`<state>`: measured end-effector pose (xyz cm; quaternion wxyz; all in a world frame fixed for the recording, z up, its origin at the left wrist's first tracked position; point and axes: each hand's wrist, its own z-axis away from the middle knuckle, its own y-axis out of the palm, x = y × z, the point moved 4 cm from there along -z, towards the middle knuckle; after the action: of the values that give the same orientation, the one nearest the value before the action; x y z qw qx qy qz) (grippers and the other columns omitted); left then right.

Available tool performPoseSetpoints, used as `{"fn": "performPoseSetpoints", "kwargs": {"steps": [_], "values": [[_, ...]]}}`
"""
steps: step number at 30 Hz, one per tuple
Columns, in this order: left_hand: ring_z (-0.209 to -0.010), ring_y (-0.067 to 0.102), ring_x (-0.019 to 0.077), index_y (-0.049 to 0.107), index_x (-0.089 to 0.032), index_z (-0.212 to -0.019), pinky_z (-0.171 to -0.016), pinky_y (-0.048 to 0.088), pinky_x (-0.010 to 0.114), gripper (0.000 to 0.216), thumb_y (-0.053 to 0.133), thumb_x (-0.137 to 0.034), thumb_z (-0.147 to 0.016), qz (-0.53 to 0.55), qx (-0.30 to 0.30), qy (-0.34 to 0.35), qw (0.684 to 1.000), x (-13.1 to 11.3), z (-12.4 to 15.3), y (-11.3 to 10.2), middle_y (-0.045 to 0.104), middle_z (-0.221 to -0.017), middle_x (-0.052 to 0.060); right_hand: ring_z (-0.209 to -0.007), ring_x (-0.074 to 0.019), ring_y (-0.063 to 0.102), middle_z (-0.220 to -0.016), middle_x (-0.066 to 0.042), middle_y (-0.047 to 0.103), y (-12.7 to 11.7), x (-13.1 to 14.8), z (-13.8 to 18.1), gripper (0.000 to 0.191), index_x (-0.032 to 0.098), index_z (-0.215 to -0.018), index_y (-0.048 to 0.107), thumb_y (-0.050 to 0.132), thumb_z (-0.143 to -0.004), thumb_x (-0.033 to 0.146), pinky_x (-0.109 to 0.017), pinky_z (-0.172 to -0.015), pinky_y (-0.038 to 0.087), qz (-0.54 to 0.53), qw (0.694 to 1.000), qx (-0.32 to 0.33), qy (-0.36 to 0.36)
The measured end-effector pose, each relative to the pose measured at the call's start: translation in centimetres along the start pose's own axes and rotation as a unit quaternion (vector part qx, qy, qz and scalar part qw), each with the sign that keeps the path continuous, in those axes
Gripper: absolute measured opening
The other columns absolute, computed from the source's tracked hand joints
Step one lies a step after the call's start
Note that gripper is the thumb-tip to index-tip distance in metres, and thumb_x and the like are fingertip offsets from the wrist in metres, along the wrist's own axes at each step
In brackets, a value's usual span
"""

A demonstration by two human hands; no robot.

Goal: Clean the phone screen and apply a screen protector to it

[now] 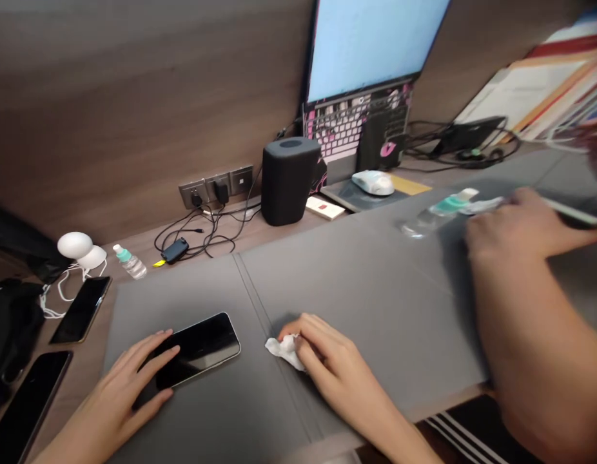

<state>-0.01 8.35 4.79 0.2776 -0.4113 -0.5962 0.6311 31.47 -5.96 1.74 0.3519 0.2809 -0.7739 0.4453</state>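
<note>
A black phone point(196, 348) lies screen up on the grey desk mat point(376, 303). My left hand point(127, 383) rests on the phone's left end with fingers stretched flat over the glass. To the right of the phone, my right hand point(327, 361) is closed on a crumpled white wipe point(283, 348), pressing it against the mat. Phone and wipe are a short gap apart.
Another person's arm point(516, 309) reaches in from the right, its hand beside a blurred spray bottle point(441, 209). Two more phones point(80, 309) point(22, 406) lie at the left, with a small bottle point(129, 261). A black speaker point(286, 180), cables, mouse point(373, 182) and laptop point(366, 64) stand behind.
</note>
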Motion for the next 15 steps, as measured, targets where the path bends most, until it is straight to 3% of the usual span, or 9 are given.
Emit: {"fn": "performPoseSetpoints", "kwargs": {"steps": [3, 8, 12, 15], "values": [[-0.132, 0.063, 0.0287, 0.046, -0.038, -0.152, -0.108, 0.055, 0.041, 0.063, 0.069, -0.038, -0.093, 0.008, -0.031, -0.049, 0.998, -0.5, 0.7, 0.4, 0.060, -0.150, 0.006, -0.074, -0.0160, 0.062, -0.086, -0.002, 0.065, -0.1, 0.1, 0.4, 0.026, 0.023, -0.096, 0.064, 0.041, -0.106, 0.017, -0.027, -0.068, 0.048, 0.023, 0.999, -0.012, -0.024], [-0.115, 0.064, 0.0337, 0.047, -0.027, -0.134, -0.099, 0.052, 0.050, 0.060, 0.072, -0.047, -0.083, 0.006, -0.181, -0.177, 0.967, -3.1, 1.5, 1.8, 0.065, -0.127, 0.011, -0.065, -0.0133, 0.059, -0.085, 0.001, 0.060, -0.2, -0.3, 0.8, 0.018, 0.025, -0.107, 0.063, 0.045, -0.109, 0.025, -0.025, -0.060, 0.047, 0.014, 0.999, -0.030, -0.004], [-0.106, 0.062, 0.0338, 0.050, -0.022, -0.129, -0.089, 0.048, 0.049, 0.052, 0.065, -0.053, -0.090, -0.074, -0.206, -0.234, 0.947, -7.5, 0.7, 4.0, 0.065, -0.120, 0.013, -0.066, -0.0119, 0.060, -0.085, 0.002, 0.059, -0.3, -0.3, 0.8, 0.013, 0.026, -0.109, 0.062, 0.049, -0.110, 0.029, -0.023, -0.062, 0.047, -0.005, 1.000, -0.022, -0.003], [-0.112, 0.062, 0.0344, 0.046, -0.019, -0.139, -0.090, 0.048, 0.049, 0.048, 0.054, -0.049, -0.101, -0.104, -0.207, -0.232, 0.945, -10.6, 0.0, 5.2, 0.065, -0.129, 0.017, -0.068, -0.0113, 0.062, -0.087, 0.002, 0.060, -0.4, -0.3, 0.9, 0.013, 0.026, -0.109, 0.062, 0.050, -0.109, 0.029, -0.022, -0.063, 0.048, -0.018, 0.999, -0.030, -0.009]]}}
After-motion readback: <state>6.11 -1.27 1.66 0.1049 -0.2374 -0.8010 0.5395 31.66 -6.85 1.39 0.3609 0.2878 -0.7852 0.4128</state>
